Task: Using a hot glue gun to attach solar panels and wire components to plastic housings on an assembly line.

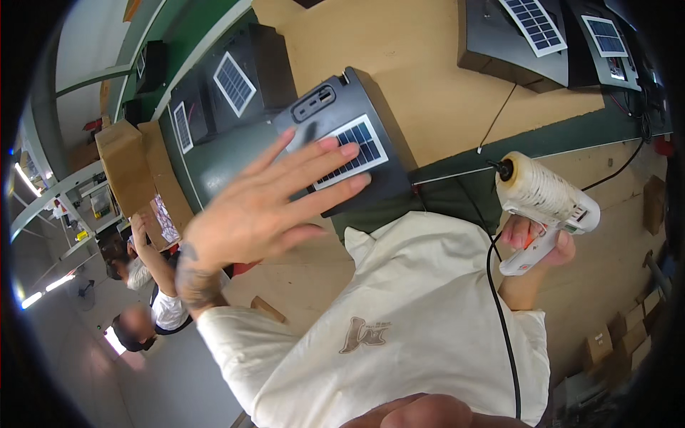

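Observation:
My left hand [250,210] is open, fingers spread over a dark grey box-shaped device [385,114]. Its fingertips overlap a small white-framed solar panel [372,143] on the device's face; whether they press on it or hover, I cannot tell. Near the device's upper edge is a recessed oval socket plate [314,104]. Off to the right, clear of the device, my right hand [562,248] grips a white hot glue gun [546,187] by its handle, a finger at the orange trigger. The gun's black nozzle points up and left, and yellowish glue residue coats its barrel.
Similar dark devices with solar panels stand at the left [264,64] and far right [514,60]. Tan cardboard [399,43] covers part of the green table. A black cable [503,314] hangs across my shirt. At left, another person [168,307] reaches toward an open carton [125,153].

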{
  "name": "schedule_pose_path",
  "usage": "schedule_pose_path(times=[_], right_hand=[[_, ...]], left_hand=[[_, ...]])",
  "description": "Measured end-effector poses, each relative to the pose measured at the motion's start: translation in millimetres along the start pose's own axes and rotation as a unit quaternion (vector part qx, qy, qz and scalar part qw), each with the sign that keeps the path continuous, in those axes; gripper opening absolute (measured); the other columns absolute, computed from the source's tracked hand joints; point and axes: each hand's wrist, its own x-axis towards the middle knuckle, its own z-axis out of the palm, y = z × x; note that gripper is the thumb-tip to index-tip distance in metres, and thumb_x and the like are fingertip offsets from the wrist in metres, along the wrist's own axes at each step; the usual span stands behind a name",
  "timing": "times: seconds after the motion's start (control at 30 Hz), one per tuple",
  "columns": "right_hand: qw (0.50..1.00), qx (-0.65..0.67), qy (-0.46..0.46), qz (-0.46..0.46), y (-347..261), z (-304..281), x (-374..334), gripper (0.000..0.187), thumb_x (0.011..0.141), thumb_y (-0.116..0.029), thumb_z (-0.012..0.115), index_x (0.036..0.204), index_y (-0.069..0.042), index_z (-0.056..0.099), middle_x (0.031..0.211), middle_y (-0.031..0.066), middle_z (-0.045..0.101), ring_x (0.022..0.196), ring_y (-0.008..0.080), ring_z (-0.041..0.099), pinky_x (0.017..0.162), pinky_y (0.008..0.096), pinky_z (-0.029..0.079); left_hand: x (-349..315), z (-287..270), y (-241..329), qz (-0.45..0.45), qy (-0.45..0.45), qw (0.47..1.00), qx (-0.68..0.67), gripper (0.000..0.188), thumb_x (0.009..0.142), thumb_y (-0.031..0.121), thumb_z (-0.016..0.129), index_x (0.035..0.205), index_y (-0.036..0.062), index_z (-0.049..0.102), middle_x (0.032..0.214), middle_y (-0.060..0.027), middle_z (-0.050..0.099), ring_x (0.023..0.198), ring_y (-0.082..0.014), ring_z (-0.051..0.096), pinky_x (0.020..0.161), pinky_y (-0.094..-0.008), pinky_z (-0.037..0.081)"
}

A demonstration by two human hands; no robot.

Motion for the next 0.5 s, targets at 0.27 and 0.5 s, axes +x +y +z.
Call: schedule_pose_path(times=[0.27,0.5], right_hand=[[0.998,0.022,0.057,-0.018,7,9,-16,0.059,0.083,-0.029,0.059,0.124,0.011,0.047,0.085,0.015,0.06,0.073,0.0357,0.067,0.072,0.0535,0.056],[1.0,-0.008,0.003,-0.028,9,9,-14,0.045,0.081,-0.032,0.061,0.106,0.005,0.054,0.085,0.0155,0.06,0.08,0.0356,0.066,0.075,0.0513,0.054]], left_hand=[[52,-21,-30,0.152,-0.017,0.92,0.362,0.091,0.07,0.017,0.073,0.148,0.0419,0.034,0.159,-0.0035,0.026,0.145,-0.0288,0.028,0.119,-0.0526,0.025],[45,6,-40,0.147,0.149,0.977,-0.042,0.093,0.06,0.038,0.089,0.143,0.0196,0.05,0.149,-0.0246,0.033,0.129,-0.044,0.039,0.111,-0.0576,0.03]])
